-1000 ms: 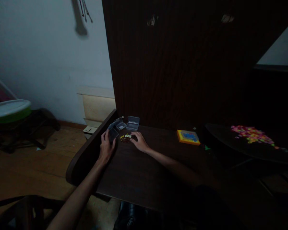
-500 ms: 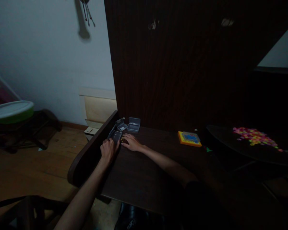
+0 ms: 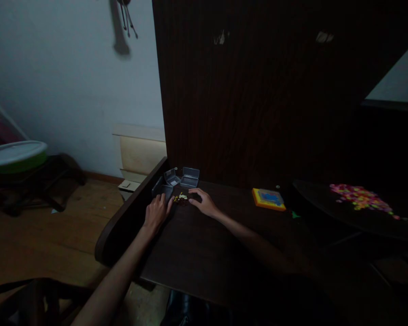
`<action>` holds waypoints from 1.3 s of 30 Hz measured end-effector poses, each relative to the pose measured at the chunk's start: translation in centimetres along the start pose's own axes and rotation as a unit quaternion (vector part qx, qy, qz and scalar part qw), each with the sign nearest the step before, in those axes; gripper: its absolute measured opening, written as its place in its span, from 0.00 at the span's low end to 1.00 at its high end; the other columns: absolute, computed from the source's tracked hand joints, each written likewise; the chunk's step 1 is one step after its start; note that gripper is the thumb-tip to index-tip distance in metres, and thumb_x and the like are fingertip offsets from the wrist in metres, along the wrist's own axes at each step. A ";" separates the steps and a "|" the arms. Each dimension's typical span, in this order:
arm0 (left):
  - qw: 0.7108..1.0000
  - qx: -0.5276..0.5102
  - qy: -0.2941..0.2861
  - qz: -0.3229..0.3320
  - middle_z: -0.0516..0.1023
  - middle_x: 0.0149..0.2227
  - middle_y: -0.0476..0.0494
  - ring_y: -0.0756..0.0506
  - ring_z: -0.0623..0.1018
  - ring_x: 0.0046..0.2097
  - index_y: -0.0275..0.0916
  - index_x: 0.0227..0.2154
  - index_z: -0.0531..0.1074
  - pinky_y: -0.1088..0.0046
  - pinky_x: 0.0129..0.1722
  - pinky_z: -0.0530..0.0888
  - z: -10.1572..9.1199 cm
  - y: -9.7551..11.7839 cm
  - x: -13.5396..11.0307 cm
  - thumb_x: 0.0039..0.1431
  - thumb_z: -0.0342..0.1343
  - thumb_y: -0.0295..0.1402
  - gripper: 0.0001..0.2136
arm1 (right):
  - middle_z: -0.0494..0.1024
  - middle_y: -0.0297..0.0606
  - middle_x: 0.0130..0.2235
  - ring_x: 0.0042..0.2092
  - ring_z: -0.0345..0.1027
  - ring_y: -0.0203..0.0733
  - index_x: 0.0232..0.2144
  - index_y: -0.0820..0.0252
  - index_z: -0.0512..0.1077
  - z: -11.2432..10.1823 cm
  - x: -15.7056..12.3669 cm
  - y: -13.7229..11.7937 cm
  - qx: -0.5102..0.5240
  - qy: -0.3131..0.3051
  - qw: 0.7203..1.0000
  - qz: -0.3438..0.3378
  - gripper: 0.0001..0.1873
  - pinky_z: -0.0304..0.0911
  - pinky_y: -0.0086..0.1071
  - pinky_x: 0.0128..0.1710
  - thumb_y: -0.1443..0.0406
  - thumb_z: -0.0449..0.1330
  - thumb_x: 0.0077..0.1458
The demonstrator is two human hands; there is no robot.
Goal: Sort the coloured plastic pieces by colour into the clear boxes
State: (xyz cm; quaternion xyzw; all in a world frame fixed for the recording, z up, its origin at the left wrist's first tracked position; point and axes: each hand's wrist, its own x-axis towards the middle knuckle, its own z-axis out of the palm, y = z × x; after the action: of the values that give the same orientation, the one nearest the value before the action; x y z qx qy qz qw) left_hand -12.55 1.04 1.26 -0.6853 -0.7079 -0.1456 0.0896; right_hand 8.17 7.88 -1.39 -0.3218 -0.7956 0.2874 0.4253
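A small heap of yellow and white beads (image 3: 180, 198) lies on the dark wooden table (image 3: 197, 253), between my two hands. My left hand (image 3: 156, 213) holds a small clear plastic box (image 3: 165, 190) at the table's left edge, fingers curled on it. To the right of the beads my right hand (image 3: 204, 202) rests on the table with fingers spread, touching or almost touching the heap. Two more small clear boxes (image 3: 189, 176) stand open just behind the beads.
An orange-framed board with blue pieces (image 3: 268, 198) lies further right. A dark round tray (image 3: 347, 210) carries a pile of pink and yellow beads (image 3: 358, 197). A tall dark wood panel (image 3: 258, 90) rises behind the table. A white-topped stand (image 3: 15, 154) is on the floor at left.
My right hand swept left over the beads half a second ago and has drawn back to the right, uncovering the heap. My left hand stayed on the small box.
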 end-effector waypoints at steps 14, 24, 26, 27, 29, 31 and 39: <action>0.978 -0.204 0.039 0.036 0.62 0.60 0.17 0.30 0.62 0.64 0.23 0.57 0.57 0.49 0.60 0.64 7.9 3.8 1.8 0.59 0.50 0.43 0.31 | 0.78 0.41 0.41 0.48 0.70 0.48 0.36 0.55 0.74 -21.3 -12.3 -1.6 -0.234 0.172 0.954 0.075 0.13 0.63 0.46 0.53 0.55 0.56 0.57; 0.976 -0.212 -0.019 0.050 0.71 0.55 0.28 0.36 0.68 0.60 0.31 0.46 0.71 0.55 0.60 0.65 6.5 5.0 3.6 0.63 0.45 0.33 0.15 | 0.65 0.50 0.60 0.62 0.56 0.58 0.57 0.58 0.64 -30.3 -13.5 3.7 -0.389 -0.072 0.900 0.184 0.35 0.52 0.53 0.61 0.53 0.59 0.47; 0.974 -0.216 -0.024 0.060 0.72 0.53 0.29 0.38 0.70 0.58 0.31 0.48 0.70 0.58 0.59 0.67 6.1 5.0 3.5 0.63 0.45 0.33 0.16 | 0.60 0.52 0.63 0.65 0.51 0.60 0.61 0.61 0.59 -30.3 -13.2 4.8 -0.384 -0.106 0.894 0.207 0.43 0.50 0.53 0.62 0.52 0.61 0.45; 0.973 -0.217 -0.027 0.066 0.72 0.54 0.29 0.38 0.70 0.58 0.31 0.51 0.69 0.58 0.59 0.67 5.9 4.9 3.5 0.63 0.46 0.34 0.18 | 0.58 0.53 0.64 0.66 0.49 0.60 0.62 0.61 0.57 -30.1 -12.9 5.2 -0.382 -0.119 0.889 0.223 0.46 0.49 0.53 0.63 0.51 0.62 0.44; 0.972 -0.219 -0.036 0.081 0.70 0.57 0.30 0.38 0.69 0.60 0.33 0.57 0.64 0.57 0.60 0.65 5.7 4.9 3.5 0.63 0.48 0.36 0.22 | 0.55 0.54 0.65 0.66 0.46 0.61 0.64 0.63 0.54 -29.6 -12.3 5.7 -0.378 -0.145 0.880 0.247 0.50 0.47 0.54 0.63 0.51 0.63 0.42; 0.969 -0.219 -0.049 0.098 0.67 0.60 0.32 0.37 0.66 0.62 0.36 0.59 0.63 0.54 0.62 0.61 5.5 4.9 3.6 0.62 0.49 0.37 0.23 | 0.55 0.52 0.66 0.67 0.46 0.59 0.64 0.62 0.54 -29.1 -11.7 6.0 -0.372 -0.159 0.880 0.247 0.50 0.46 0.52 0.64 0.53 0.64 0.42; 0.959 -0.238 -0.075 0.131 0.71 0.57 0.31 0.37 0.66 0.62 0.33 0.46 0.73 0.53 0.62 0.61 5.9 4.7 4.3 0.63 0.46 0.35 0.16 | 0.65 0.50 0.61 0.59 0.61 0.54 0.63 0.62 0.58 -29.0 -9.6 5.6 -0.376 -0.174 0.876 0.247 0.45 0.54 0.47 0.60 0.62 0.64 0.41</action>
State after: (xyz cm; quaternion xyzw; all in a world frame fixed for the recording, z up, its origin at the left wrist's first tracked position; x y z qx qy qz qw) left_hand -7.59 7.12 -2.46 -0.7825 -0.5614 -0.2449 -0.1117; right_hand 38.81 9.44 3.55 -0.5886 -0.7992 0.1140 0.0426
